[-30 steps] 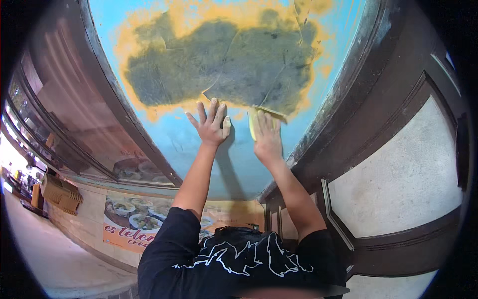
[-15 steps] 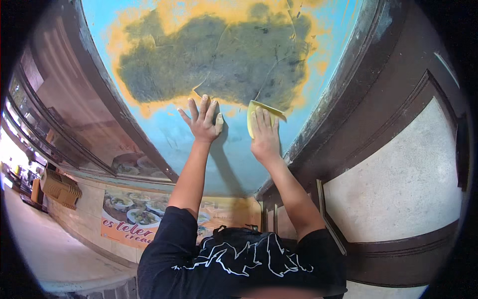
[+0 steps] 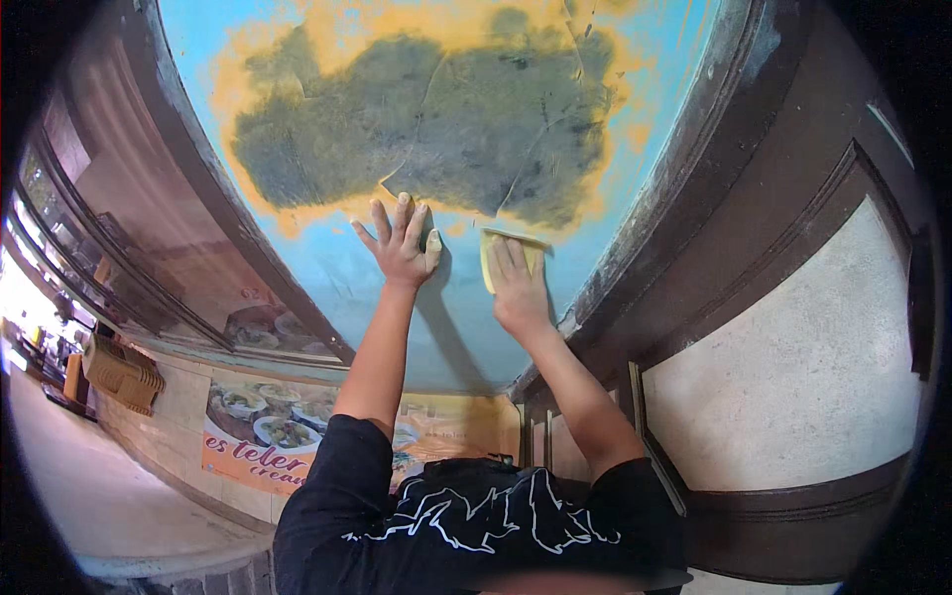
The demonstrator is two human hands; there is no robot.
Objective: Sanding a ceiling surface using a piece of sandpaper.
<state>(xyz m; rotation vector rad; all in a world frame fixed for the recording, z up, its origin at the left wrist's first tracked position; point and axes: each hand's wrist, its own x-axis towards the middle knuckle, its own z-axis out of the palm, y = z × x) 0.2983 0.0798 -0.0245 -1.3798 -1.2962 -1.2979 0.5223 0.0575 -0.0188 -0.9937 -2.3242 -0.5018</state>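
Note:
In front of me is a light blue panel (image 3: 347,288) with a large dark grey patch (image 3: 397,119) edged in orange-yellow. Cracks run through the patch, and a flake lifts at its lower edge. My left hand (image 3: 404,248) lies on the panel just below that edge, fingers spread, holding nothing. To its right, my right hand (image 3: 521,297) presses a yellow sheet of sandpaper (image 3: 489,256) against the blue surface, its fingers over the sheet. The sandpaper's upper edge curls slightly off the panel. It sits just below the patch.
Dark brown wooden frames (image 3: 684,188) border the panel on both sides. A white rough panel (image 3: 793,357) stands to the right. Low on the left are a food banner (image 3: 263,431) and a stack of brown trays (image 3: 124,372). A glass window (image 3: 169,218) is at the left.
My right hand has slid the sandpaper down and a little left, from the lower edge of the grey patch onto the blue area. My left hand has stayed nearly in place.

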